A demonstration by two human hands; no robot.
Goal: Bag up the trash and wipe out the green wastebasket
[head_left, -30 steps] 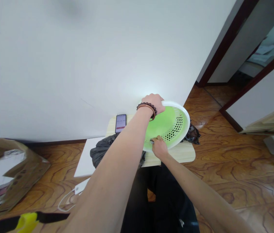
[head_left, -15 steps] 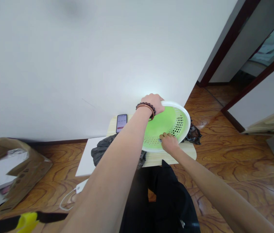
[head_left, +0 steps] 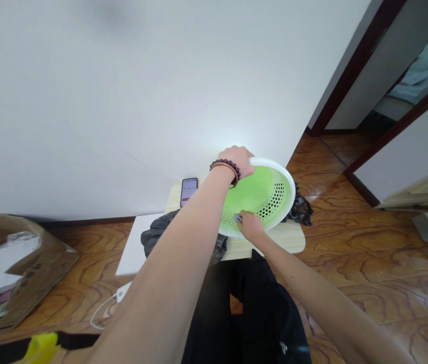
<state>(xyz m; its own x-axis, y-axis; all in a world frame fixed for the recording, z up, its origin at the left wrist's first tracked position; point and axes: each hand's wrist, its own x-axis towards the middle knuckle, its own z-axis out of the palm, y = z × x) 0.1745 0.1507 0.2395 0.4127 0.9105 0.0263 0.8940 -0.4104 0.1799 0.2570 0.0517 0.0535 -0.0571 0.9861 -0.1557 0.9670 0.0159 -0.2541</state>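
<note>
A round colander [head_left: 262, 181], bright green inside with a white rim and rows of holes, is held tilted over a small pale wooden table [head_left: 288, 241]. My left hand [head_left: 240, 159], with beaded bracelets at the wrist, is closed over its upper left rim. Inside the colander, near the lower edge, my right hand [head_left: 252, 226] pinches a small crumpled greyish cloth [head_left: 237, 218] against the perforated wall. Whether it is fabric or paper is too small to tell. My left forearm hides part of the colander's left side.
Black plastic bags [head_left: 156, 233] lie left of the colander, and another dark bag [head_left: 302, 208] lies at its right. A phone [head_left: 188, 191] rests by the wall. At left are a cardboard box [head_left: 49, 263] and a white power strip [head_left: 123, 291]; a doorway stands at right.
My right hand has slid left along the colander's lower inner wall, with the cloth in its fingers showing more. My left hand keeps its hold on the rim.
</note>
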